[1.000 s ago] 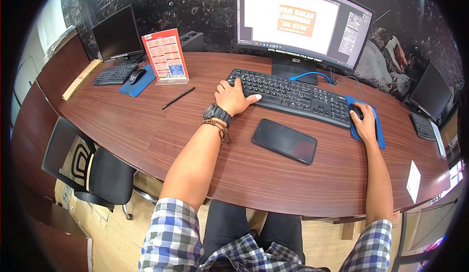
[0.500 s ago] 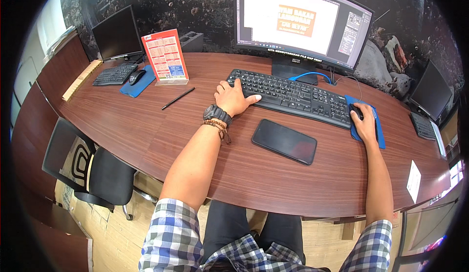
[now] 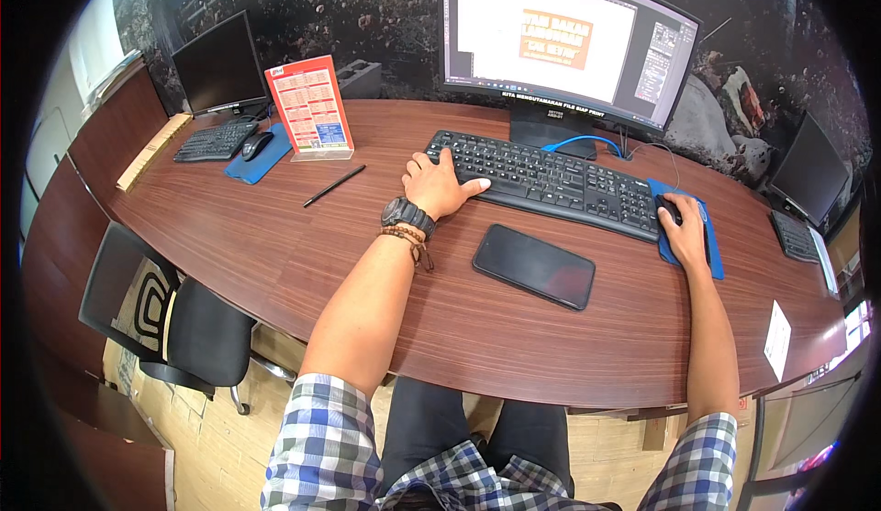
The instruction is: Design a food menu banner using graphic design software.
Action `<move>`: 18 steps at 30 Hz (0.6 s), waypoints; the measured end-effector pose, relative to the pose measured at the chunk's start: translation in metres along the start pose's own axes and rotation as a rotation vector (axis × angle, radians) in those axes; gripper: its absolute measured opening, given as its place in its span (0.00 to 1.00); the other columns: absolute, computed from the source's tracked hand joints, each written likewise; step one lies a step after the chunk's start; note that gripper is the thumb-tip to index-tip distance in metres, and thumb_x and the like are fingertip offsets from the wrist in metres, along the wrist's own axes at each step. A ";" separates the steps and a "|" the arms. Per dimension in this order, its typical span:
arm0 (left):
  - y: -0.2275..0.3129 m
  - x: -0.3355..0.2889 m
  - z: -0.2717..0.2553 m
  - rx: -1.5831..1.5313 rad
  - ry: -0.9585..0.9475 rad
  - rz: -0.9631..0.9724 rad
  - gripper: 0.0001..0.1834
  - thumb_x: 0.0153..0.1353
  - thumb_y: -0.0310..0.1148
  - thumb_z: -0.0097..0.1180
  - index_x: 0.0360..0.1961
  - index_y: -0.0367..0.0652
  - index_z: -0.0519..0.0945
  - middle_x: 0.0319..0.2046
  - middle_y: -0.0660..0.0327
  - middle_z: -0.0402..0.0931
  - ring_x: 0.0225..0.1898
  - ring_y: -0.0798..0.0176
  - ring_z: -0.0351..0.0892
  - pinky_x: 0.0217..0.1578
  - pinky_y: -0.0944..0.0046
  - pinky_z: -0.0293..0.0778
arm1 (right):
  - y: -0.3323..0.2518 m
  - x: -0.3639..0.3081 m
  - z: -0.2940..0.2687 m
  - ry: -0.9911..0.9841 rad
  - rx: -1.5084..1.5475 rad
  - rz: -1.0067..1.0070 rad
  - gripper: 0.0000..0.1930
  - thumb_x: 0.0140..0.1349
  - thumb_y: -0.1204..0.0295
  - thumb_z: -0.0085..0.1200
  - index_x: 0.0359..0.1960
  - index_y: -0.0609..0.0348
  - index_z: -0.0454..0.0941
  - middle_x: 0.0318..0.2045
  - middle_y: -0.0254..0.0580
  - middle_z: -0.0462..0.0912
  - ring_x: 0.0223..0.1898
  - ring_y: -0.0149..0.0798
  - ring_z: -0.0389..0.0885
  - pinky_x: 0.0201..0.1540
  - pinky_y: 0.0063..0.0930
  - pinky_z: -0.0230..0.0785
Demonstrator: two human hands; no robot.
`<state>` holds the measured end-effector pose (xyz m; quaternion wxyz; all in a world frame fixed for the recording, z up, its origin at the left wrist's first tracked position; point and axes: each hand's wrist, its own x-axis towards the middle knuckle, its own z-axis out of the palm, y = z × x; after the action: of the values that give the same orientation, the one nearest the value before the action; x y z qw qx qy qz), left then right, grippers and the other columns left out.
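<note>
My left hand rests on the left end of a black keyboard, fingers spread and the thumb stretched along its front edge. A black watch and beaded bracelets circle that wrist. At the keyboard's right end my right hand is wrapped over a black computer mouse, which is partly covered by the fingers. The mouse sits on a blue mouse pad. Behind the keyboard a large monitor shows a design window with an orange block of lettering. A dark smartphone lies face up between my forearms.
A black pen and a red-and-white sign in a clear stand are on the wooden desk to the left. Another monitor and keyboard stand beyond them. A white card lies at right. An office chair is at lower left.
</note>
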<state>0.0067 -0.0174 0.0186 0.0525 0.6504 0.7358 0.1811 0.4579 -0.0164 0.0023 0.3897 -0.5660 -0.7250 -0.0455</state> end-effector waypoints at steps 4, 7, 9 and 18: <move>-0.001 0.000 0.001 -0.032 0.016 0.012 0.57 0.52 0.72 0.59 0.70 0.39 0.61 0.64 0.29 0.57 0.66 0.32 0.57 0.64 0.41 0.58 | -0.001 0.000 -0.001 -0.009 0.000 0.013 0.17 0.61 0.68 0.59 0.50 0.60 0.80 0.49 0.51 0.78 0.52 0.52 0.77 0.57 0.38 0.68; -0.001 0.001 0.002 -0.029 0.018 0.010 0.57 0.52 0.72 0.59 0.70 0.38 0.61 0.65 0.29 0.56 0.67 0.32 0.57 0.64 0.41 0.58 | 0.000 0.000 0.000 -0.004 0.009 0.003 0.17 0.61 0.68 0.59 0.50 0.60 0.80 0.49 0.51 0.78 0.52 0.52 0.77 0.57 0.38 0.68; -0.002 0.001 0.003 -0.031 0.017 0.010 0.57 0.51 0.72 0.59 0.70 0.38 0.62 0.65 0.29 0.56 0.67 0.32 0.57 0.64 0.41 0.58 | 0.002 0.001 0.000 -0.005 0.003 0.001 0.17 0.61 0.68 0.59 0.50 0.60 0.80 0.49 0.51 0.78 0.52 0.52 0.77 0.57 0.38 0.68; -0.003 0.003 0.005 -0.031 0.018 0.012 0.57 0.51 0.73 0.58 0.70 0.38 0.61 0.65 0.29 0.56 0.66 0.32 0.57 0.64 0.40 0.58 | 0.002 0.001 0.000 0.002 -0.004 -0.013 0.15 0.58 0.70 0.58 0.47 0.60 0.80 0.46 0.51 0.78 0.51 0.52 0.77 0.57 0.39 0.68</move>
<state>0.0050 -0.0135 0.0134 0.0545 0.6523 0.7294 0.1987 0.4600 -0.0153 0.0022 0.3891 -0.5622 -0.7280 -0.0502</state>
